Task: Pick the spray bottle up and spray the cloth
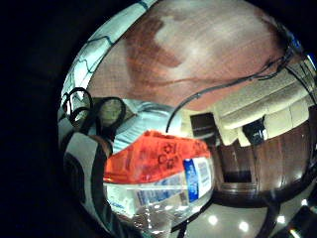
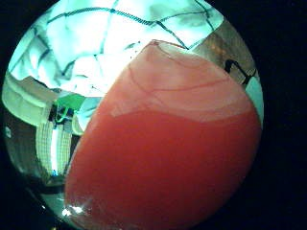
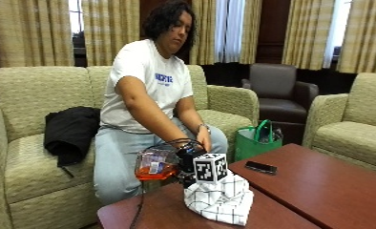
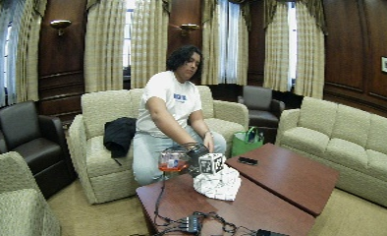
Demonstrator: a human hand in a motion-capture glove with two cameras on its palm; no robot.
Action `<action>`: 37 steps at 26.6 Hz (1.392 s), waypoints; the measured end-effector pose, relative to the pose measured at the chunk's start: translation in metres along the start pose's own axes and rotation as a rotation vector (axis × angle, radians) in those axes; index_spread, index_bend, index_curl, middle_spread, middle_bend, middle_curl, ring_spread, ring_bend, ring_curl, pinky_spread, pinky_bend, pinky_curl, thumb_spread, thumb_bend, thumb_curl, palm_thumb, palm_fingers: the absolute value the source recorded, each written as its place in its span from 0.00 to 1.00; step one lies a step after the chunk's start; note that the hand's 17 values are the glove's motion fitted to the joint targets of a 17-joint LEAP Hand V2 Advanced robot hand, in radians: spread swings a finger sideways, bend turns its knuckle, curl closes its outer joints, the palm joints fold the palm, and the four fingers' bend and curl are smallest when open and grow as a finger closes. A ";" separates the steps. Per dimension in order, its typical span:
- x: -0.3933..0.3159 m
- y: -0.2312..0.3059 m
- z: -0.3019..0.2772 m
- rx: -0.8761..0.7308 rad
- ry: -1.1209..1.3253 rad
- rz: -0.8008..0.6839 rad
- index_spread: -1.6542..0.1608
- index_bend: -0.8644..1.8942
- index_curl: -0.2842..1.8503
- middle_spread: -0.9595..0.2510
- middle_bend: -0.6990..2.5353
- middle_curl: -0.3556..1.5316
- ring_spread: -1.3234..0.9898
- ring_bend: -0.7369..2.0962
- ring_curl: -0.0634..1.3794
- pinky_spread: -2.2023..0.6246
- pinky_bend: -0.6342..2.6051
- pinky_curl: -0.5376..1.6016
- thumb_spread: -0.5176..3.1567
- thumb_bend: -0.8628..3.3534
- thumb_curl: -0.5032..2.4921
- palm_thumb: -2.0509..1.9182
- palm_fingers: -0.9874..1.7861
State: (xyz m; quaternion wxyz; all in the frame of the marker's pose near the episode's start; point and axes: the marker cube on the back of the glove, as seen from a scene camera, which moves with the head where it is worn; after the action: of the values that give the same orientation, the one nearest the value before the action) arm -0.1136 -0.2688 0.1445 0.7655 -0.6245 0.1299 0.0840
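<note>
A person is seated on a beige sofa (image 3: 29, 95) behind a dark red wooden bench (image 3: 315, 186). The gloved right hand (image 3: 189, 153) is held out over the near end of the bench, and its fingers are curled round the spray bottle (image 3: 155, 166), so the bottle is gripped. The bottle is kept in the air, above the bench edge and just beside the cloth (image 3: 220, 198), on the side toward the sofa. It is a clear bottle with orange-red liquid in its lower part and a label on its side. In the little finger side palm view the bottle is seen close to the palm, with the label and a barcode visible. In the thumb side palm view the red liquid fills most of the picture, and the cloth is seen behind it.

The cloth is white with a dark grid pattern and lies bunched in a heap on the bench. A black phone (image 3: 261, 167) lies farther along the bench. A green bag (image 3: 255, 140) stands on the floor beside the sofa, and a black garment (image 3: 70, 131) lies on the sofa seat.
</note>
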 end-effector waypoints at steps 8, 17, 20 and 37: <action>-0.008 0.006 -0.007 0.039 -0.007 -0.034 0.78 0.44 0.40 0.68 0.42 0.47 0.50 0.52 0.36 0.68 0.33 0.43 0.28 0.20 0.44 0.74 0.85; -0.037 0.086 -0.078 0.268 -0.290 -0.357 0.78 0.43 0.40 0.68 0.42 0.47 0.50 0.51 0.36 0.68 0.33 0.44 0.28 0.20 0.44 0.74 0.85; -0.058 0.114 -0.101 0.333 -0.376 -0.498 0.78 0.44 0.40 0.68 0.42 0.47 0.50 0.50 0.36 0.68 0.33 0.44 0.28 0.20 0.44 0.74 0.85; -0.234 0.139 -0.140 0.719 -0.823 -1.163 0.78 0.43 0.41 0.68 0.42 0.47 0.50 0.50 0.36 0.68 0.33 0.44 0.27 0.20 0.45 0.74 0.85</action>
State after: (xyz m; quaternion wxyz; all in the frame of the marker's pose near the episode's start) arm -0.3901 -0.3694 0.0601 0.8276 -0.2258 -0.4908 -0.1523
